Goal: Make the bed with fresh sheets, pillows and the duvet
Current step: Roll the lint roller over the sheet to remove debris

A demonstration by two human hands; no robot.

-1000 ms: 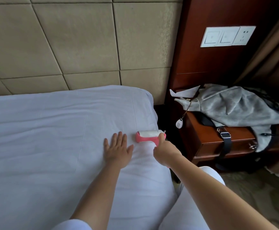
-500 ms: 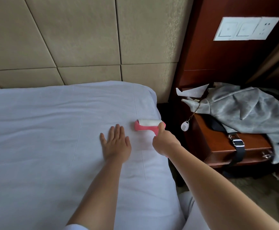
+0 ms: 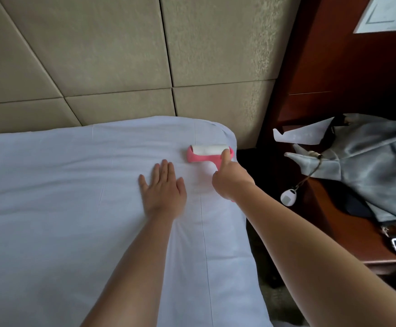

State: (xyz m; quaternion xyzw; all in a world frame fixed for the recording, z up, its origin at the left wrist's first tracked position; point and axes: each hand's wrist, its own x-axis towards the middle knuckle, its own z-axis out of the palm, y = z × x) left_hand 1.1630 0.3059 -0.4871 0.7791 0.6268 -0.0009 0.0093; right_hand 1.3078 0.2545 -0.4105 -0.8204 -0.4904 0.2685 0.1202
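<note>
While the white cotton sheet covers the mattress from the left edge of the view up to the rounded corner near the headboard, it lies flat with only some thin creases. Behind it stands the beige padded wall panel, divided by dark seams.

The left hand lies palm down on the sheet, near the middle of the view. Its fingers are straight and close together, the thumb is spread to the left, and nothing is held. The bare left forearm reaches up from the lower edge, nearly straight.

Just to the right of it, the pink plastic lint roller with a white paper roll rests on the sheet near the corner of the mattress, with the roll lying crosswise. The right hand grips its pink handle: the fingers are curled around it and the thumb is stretched forward along the handle toward the roll. The right forearm comes in from the lower right corner, across the edge of the bed.

On the right stands the reddish-brown wooden nightstand. On it lie a grey fabric bag and a sheet of white paper. A small white oval tag hangs on a cord from the bag.
</note>
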